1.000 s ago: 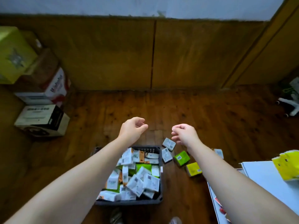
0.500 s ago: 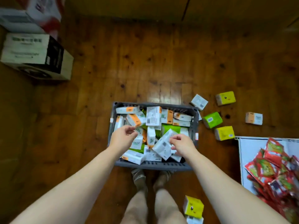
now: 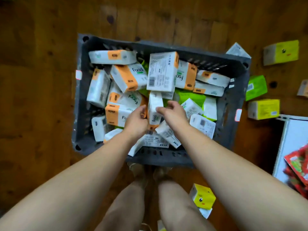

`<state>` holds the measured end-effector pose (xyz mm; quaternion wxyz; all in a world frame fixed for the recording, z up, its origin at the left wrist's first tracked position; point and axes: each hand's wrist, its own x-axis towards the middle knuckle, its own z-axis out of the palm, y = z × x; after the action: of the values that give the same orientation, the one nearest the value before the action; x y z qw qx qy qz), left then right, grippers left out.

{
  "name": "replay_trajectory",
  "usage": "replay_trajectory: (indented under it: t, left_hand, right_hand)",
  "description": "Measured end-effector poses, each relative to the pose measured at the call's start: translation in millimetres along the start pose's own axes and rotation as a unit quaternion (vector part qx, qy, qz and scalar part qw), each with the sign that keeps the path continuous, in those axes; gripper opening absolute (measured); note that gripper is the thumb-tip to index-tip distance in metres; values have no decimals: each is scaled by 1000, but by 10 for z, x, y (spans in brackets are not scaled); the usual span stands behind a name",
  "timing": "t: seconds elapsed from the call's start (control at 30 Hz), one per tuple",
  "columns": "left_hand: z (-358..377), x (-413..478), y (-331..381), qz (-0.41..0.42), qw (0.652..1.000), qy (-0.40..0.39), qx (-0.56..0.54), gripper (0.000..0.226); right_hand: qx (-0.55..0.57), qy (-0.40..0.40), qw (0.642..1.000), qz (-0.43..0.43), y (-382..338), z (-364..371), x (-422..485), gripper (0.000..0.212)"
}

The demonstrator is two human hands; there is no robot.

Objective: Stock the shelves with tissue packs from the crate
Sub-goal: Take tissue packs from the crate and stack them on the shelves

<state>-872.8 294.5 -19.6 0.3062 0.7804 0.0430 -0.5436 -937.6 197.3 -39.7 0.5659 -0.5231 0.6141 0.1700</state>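
A dark grey plastic crate (image 3: pixel 80 114) stands on the wooden floor, full of jumbled white-and-orange tissue packs and a few green ones. In its middle one white tissue pack (image 3: pixel 155 107) stands on end. My left hand (image 3: pixel 135 120) grips its left side and my right hand (image 3: pixel 173 112) grips its right side, thumb across the front. A larger white pack (image 3: pixel 161 70) lies just behind it with its barcode side up. My bare forearms reach in from the bottom of the view.
Loose yellow packs (image 3: pixel 281 52), (image 3: pixel 264 109) and a green pack (image 3: pixel 255 87) lie on the floor right of the crate. A white shelf surface (image 3: pixel 293 139) with red packets (image 3: pixel 298 165) sits at the right edge. A yellow pack (image 3: pixel 202 199) lies by my legs.
My view has tilted from the wall down onto the crate and come closer. Both hands went from empty in the air into the crate and closed on the upright white pack.
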Motion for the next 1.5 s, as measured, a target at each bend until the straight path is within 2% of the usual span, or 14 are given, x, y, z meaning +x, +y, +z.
replay_trajectory:
  t: [0.17, 0.3, 0.47, 0.6, 0.67, 0.77, 0.8, 0.87, 0.9, 0.97, 1.07, 1.13, 1.33, 1.5]
  left_hand:
    - [180, 20, 11, 9, 997, -35, -64, 54]
    - [166, -271, 49, 31, 999, -24, -18, 61]
    - [180, -981, 471, 85, 996, -39, 7, 42]
    - [172, -1519, 1003, 145, 988, -11, 55, 43]
    - [150, -1871, 1352, 189, 977, 24, 94, 58]
    - [62, -2420, 1854, 207, 974, 48, 75, 87]
    - [32, -2606, 1994, 207, 976, 36, 57, 94]
    - [-10, -2980, 2263, 196, 980, -39, 4, 100]
    - [-9, -3159, 2390, 187, 978, -86, -20, 99]
    - [43, -3526, 2632, 181, 968, -165, -51, 87]
    - [248, -4044, 2931, 244, 945, -216, -41, 59]
    - [445, -4349, 3099, 282, 930, -234, -35, 53]
    - [1274, -5167, 3504, 386, 873, -296, 37, 39]
    - [2129, -5866, 3730, 466, 822, -313, 94, 29]
  right_hand:
    - [66, -37, 997, -1, 3, 54, 140, 7]
    - [122, -46, 991, 21, 8, -210, -140, 14]
    - [155, -16, 988, 4, -88, -753, -862, 21]
    - [218, 17, 976, -22, -332, -1279, -1524, 15]
    - [276, 34, 959, -47, -522, -1579, -1938, 13]
    - [349, 63, 928, -110, -799, -1980, -2511, 28]
    - [370, 74, 917, -130, -870, -2105, -2705, 28]
    - [411, 79, 893, -167, -995, -2353, -3099, 23]
    - [429, 79, 881, -182, -1031, -2483, -3297, 22]
    - [451, 83, 863, -211, -1047, -2732, -3659, 34]
    - [458, 127, 843, -251, -993, -3103, -4132, 59]
    - [464, 170, 827, -268, -910, -3362, -4430, 66]
    - [491, 273, 764, -317, -477, -4130, -5208, 66]
    - [536, 367, 688, -325, -66, -4813, -5663, 62]
